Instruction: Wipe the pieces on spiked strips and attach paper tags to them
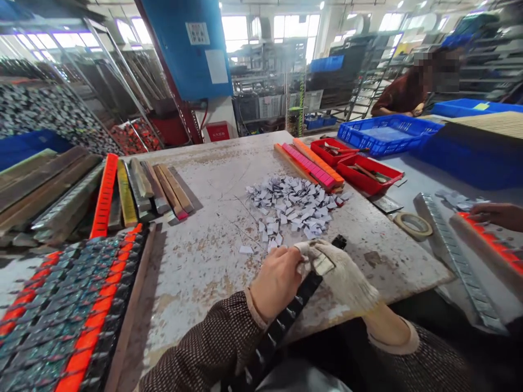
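A long black bar (278,325) with pale marks along it slants from my lap toward the table's middle. My left hand (274,280), bare, is over its left edge with the fingers curled in a pinch; what lies between the fingertips is hidden. My right hand (345,275), in a white knitted glove, is closed at the bar's far part, its fingertips meeting those of my left hand. The dark end of the bar shows just past the glove. Ahead of both hands lies a loose pile of small white pieces (298,201), with a few scattered nearer.
At left is a rack of black and orange bars (93,310), with wooden and coloured bars (159,188) behind. Red trays (370,173), blue crates (388,133) and a tape roll (412,224) stand right. A co-worker's hand (500,214) touches an orange-edged bar; another person sits farther back.
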`<state>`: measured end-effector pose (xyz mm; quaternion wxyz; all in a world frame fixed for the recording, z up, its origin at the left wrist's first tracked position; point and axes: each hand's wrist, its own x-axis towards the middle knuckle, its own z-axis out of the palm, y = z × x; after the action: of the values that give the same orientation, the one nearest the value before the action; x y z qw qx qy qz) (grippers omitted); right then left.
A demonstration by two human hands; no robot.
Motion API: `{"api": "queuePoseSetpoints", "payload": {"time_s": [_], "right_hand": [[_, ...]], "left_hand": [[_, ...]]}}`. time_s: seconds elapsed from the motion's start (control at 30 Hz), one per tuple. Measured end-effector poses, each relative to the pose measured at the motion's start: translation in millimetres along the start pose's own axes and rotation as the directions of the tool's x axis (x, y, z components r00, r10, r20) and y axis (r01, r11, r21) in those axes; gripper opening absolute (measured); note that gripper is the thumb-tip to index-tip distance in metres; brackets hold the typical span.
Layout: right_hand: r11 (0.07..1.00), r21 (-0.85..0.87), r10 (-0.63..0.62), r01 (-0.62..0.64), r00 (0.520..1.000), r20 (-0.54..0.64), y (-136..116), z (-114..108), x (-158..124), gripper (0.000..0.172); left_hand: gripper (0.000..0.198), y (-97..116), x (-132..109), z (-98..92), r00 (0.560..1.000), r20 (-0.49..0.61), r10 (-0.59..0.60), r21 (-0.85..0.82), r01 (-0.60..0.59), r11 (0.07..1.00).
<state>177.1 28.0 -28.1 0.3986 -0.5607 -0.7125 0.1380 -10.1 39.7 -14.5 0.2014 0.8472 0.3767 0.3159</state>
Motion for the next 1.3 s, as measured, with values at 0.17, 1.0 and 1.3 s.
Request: {"api": "queuePoseSetpoints", "payload": {"time_s": [0.17,1.0,1.3], "right_hand": [[0.992,-0.053,-0.113,0.115,0.993,0.041,-3.6,-12.3,-20.9,0.021],[0.761,-0.319,-0.266,0.565,0.72,0.641,-21.9,2.1,-1.1,0.012],[0.933,-0.129,-0.29,0.335,0.916,0.276,7.1,22.7,-46.6,0.015]], "left_hand": [[0.028,1.5,-17.4,-18.5,0.993,0.109,-0.049,-0.064,0.057,0.996],[0.035,-0.6,-71.8,-22.3,0.787,0.562,-0.256,0.121,0.228,0.966],[0.022,-33.8,-30.9,-40.1,0.863,0.382,-0.329,0.218,0.261,0.94]]}}
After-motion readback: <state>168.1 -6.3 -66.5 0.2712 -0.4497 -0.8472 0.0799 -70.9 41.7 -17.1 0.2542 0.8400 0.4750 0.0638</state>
